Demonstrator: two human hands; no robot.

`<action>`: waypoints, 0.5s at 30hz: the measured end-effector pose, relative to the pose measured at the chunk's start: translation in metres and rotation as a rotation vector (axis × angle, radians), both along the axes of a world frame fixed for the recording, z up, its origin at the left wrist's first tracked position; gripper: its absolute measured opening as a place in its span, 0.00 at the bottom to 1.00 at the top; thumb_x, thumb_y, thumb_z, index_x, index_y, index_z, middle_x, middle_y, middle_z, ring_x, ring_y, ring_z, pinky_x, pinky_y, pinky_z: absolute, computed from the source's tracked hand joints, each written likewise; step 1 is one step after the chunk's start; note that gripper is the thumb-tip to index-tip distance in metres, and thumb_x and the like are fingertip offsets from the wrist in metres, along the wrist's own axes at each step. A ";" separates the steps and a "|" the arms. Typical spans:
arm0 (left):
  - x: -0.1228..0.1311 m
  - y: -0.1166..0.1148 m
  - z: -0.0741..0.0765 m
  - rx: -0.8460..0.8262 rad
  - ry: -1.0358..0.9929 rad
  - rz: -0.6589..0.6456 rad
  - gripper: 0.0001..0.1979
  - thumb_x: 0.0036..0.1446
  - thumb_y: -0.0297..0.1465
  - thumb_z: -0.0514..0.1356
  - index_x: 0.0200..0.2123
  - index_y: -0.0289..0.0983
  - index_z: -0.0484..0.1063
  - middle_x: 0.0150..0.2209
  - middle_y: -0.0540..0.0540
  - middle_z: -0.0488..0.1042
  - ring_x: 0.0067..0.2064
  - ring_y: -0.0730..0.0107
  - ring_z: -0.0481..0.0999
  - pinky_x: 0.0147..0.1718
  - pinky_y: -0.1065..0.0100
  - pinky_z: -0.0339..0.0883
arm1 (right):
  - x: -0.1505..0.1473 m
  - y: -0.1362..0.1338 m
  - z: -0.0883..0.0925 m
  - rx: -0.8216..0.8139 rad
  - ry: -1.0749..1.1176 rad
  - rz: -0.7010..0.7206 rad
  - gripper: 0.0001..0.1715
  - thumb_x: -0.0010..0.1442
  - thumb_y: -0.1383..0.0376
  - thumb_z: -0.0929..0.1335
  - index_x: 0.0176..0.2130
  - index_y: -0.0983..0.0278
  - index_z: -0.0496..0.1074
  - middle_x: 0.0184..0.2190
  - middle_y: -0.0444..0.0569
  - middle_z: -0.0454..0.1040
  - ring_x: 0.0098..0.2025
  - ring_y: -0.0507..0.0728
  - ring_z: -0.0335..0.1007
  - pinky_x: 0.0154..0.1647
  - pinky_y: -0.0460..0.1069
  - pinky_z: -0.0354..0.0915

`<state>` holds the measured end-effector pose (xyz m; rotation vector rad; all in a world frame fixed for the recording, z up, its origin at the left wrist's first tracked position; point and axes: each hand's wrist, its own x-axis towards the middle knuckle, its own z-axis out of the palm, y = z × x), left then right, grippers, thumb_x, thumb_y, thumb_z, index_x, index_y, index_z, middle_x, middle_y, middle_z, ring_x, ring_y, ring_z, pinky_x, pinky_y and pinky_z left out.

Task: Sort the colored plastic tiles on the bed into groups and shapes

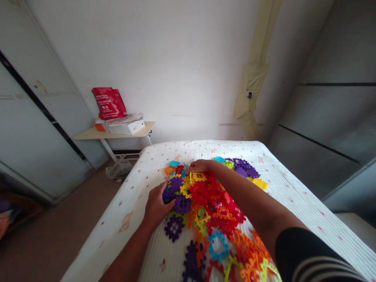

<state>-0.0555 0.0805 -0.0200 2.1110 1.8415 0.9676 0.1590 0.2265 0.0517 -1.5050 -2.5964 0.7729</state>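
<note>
My left hand point(156, 204) is curled around the left side of some purple interlocking tiles point(175, 184), its thumb in front and its fingers mostly hidden behind them. My right hand point(202, 166) reaches over the far side of the pile, fingers bent down just behind a yellow window tile point(197, 177); what its fingertips hold is hidden. Red tiles point(207, 194) are heaped beneath my right forearm. Nearer to me lie a blue square frame tile point(217, 245), orange tiles point(248, 250) and a dark purple window tile point(174, 228).
The tiles lie on a bed with a white, ribbed, patterned cover point(123, 219). More purple tiles point(245, 167) and a yellow tile point(260, 183) sit right of my right forearm. A small table point(88, 134) by the wall carries a red bag point(108, 103) and a white box point(135, 127).
</note>
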 end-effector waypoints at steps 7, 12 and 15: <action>0.009 -0.034 0.007 -0.057 -0.087 0.044 0.39 0.47 0.47 0.59 0.60 0.39 0.56 0.51 0.40 0.69 0.53 0.53 0.67 0.51 0.52 0.61 | 0.025 -0.047 0.014 0.036 -0.027 0.064 0.26 0.43 0.45 0.71 0.34 0.62 0.77 0.36 0.54 0.77 0.39 0.65 0.73 0.43 0.56 0.65; 0.007 -0.052 0.006 -0.076 -0.194 -0.023 0.40 0.46 0.47 0.58 0.61 0.40 0.53 0.49 0.41 0.71 0.51 0.52 0.69 0.50 0.50 0.61 | 0.038 -0.090 0.031 0.197 -0.188 0.190 0.27 0.56 0.45 0.63 0.39 0.65 0.75 0.37 0.58 0.76 0.43 0.66 0.71 0.46 0.57 0.62; 0.000 -0.056 0.006 -0.132 -0.220 -0.105 0.36 0.50 0.48 0.54 0.61 0.41 0.54 0.49 0.42 0.71 0.51 0.54 0.70 0.51 0.52 0.61 | 0.045 -0.120 0.040 0.146 -0.094 0.248 0.30 0.54 0.45 0.65 0.47 0.64 0.71 0.42 0.57 0.74 0.44 0.64 0.70 0.43 0.54 0.64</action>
